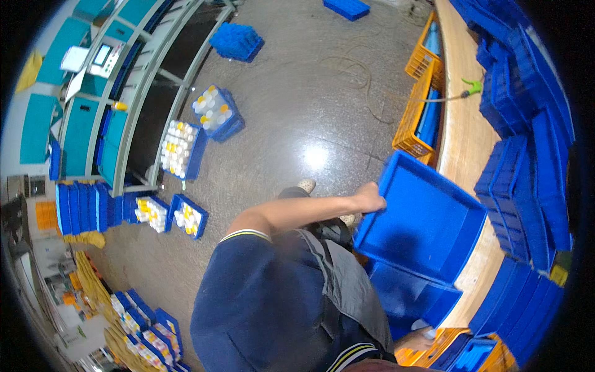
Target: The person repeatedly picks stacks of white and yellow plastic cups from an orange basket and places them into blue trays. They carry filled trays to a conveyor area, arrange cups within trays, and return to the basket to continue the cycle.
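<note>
My left arm reaches across to the right, and my left hand [370, 197] is closed on the near left rim of a shallow blue plastic tray [421, 217]. The tray is tilted, its inside bare, at the edge of a wooden bench. Below it a second blue tray [403, 294] partly shows, overlapped by the first. My right hand [414, 340] is low at the lower edge, beside an orange crate [443, 341]. Its fingers are curled at a pale rounded object [421, 324], too small and partly covered to name.
The wooden bench [462, 124] carries stacked blue trays [527, 186] and an air hose with a green nozzle [472, 87]. Orange crates [414, 118] stand beside it. On the floor at left are blue trays of white and yellow bottles [176, 152], near a teal-panelled metal rack [133, 118].
</note>
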`<action>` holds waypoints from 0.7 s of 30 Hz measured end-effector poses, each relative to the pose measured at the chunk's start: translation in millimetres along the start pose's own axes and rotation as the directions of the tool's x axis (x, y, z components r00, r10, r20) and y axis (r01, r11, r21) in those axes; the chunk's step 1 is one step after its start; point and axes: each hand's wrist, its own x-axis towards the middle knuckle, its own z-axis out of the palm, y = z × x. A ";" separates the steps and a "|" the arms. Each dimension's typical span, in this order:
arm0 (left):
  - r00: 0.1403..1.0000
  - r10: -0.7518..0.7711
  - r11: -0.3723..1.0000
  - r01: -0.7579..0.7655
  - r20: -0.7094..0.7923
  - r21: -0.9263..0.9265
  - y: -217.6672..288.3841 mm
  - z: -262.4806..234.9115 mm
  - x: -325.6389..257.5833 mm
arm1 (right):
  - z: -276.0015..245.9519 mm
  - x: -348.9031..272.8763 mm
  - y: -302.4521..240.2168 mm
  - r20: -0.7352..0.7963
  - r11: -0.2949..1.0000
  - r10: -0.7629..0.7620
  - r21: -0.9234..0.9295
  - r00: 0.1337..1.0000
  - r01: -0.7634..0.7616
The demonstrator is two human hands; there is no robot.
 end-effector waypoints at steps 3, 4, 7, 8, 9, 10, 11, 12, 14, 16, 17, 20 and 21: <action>0.987 -0.044 0.990 0.064 0.157 -0.125 6.8 29.8 15.6 | 37.6 -21.6 45.1 -0.002 0.994 -0.014 -0.111 1.000 0.013; 0.970 -0.056 0.979 0.100 0.237 -0.179 11.6 41.0 25.9 | 45.9 -21.8 55.0 0.004 0.991 -0.028 -0.134 1.000 0.028; 0.844 0.110 0.957 0.052 0.525 -0.284 17.9 72.7 46.5 | 52.4 -2.8 58.8 0.003 0.967 -0.070 -0.247 0.998 0.069; 0.728 0.076 0.907 0.234 0.682 -0.350 15.3 78.5 55.7 | 48.4 8.6 48.4 -0.007 0.933 -0.079 -0.353 0.997 0.072; 0.742 0.085 0.910 0.213 0.665 -0.355 6.3 84.5 60.4 | 41.3 21.0 31.1 -0.037 0.928 -0.075 -0.368 0.997 0.056; 0.765 0.108 0.911 0.180 0.635 -0.371 -4.1 86.0 66.8 | 30.8 32.9 6.5 -0.037 0.947 -0.108 -0.309 0.994 0.091; 0.768 0.193 0.900 0.108 0.610 -0.422 -28.5 78.6 71.7 | 17.3 41.9 -25.6 -0.046 0.950 -0.131 -0.290 0.990 0.112; 0.782 0.247 0.940 -0.050 0.571 -0.338 -55.9 63.6 80.6 | 1.3 45.8 -65.0 -0.073 0.948 -0.149 -0.295 0.986 0.121; 0.870 0.356 0.908 -0.237 0.340 -0.345 -130.1 16.0 91.6 | -32.0 31.5 -162.0 -0.185 0.958 -0.278 0.020 0.943 0.286; 0.901 0.277 0.931 -0.166 0.334 -0.326 -208.7 -58.9 104.4 | -58.9 -13.6 -273.9 -0.210 0.806 -0.423 0.358 0.881 0.472; 0.966 0.032 0.897 0.086 0.258 -0.434 -245.8 -96.7 103.7 | -67.2 -45.9 -330.7 -0.244 0.714 -0.544 0.366 0.802 0.596; 0.950 -0.298 0.616 0.268 0.095 -0.741 -354.5 -215.4 96.1 | -68.2 -168.6 -486.3 -0.085 0.441 -0.755 0.669 0.650 0.599; 0.987 -0.103 0.645 -0.025 -0.120 -0.764 -394.4 -245.0 86.0 | -61.6 -214.5 -530.7 0.120 0.462 -0.781 0.772 0.613 0.437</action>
